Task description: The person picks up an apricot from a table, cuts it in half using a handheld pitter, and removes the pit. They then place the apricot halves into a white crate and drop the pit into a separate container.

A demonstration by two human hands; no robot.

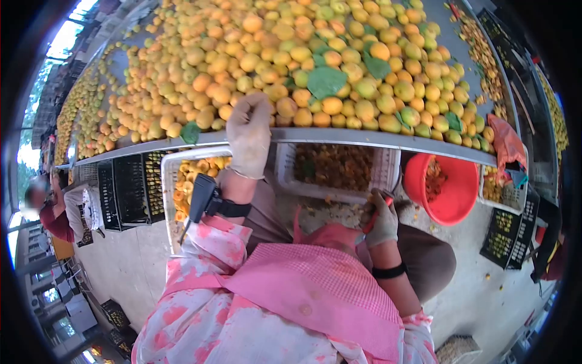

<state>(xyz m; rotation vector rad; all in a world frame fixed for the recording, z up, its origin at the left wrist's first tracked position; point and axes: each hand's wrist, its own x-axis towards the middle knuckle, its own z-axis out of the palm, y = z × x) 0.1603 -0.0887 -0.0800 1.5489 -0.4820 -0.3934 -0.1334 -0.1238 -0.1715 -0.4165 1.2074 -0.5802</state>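
Observation:
My left hand (pixel 248 136), in a pale glove, reaches over the metal table edge (pixel 364 138) to the near side of the heap of yellow-orange fruit (pixel 273 60). Its fingers are curled together at the fruit; whatever they hold is hidden. Below the table edge, my right hand (pixel 382 221), gloved too, is closed around a red-handled tool (pixel 371 222) in front of my body. A white crate (pixel 285 167) of dark brown pieces stands just beyond the right hand, and a white crate (pixel 171 200) of orange fruit halves is beside the left forearm.
A red basin (pixel 461 197) with brown pieces stands right of the middle crate. Black crates (pixel 121 193) are at left, another black crate (pixel 509 233) at right. A person (pixel 51 209) sits at far left; part of another person (pixel 548 236) shows at far right.

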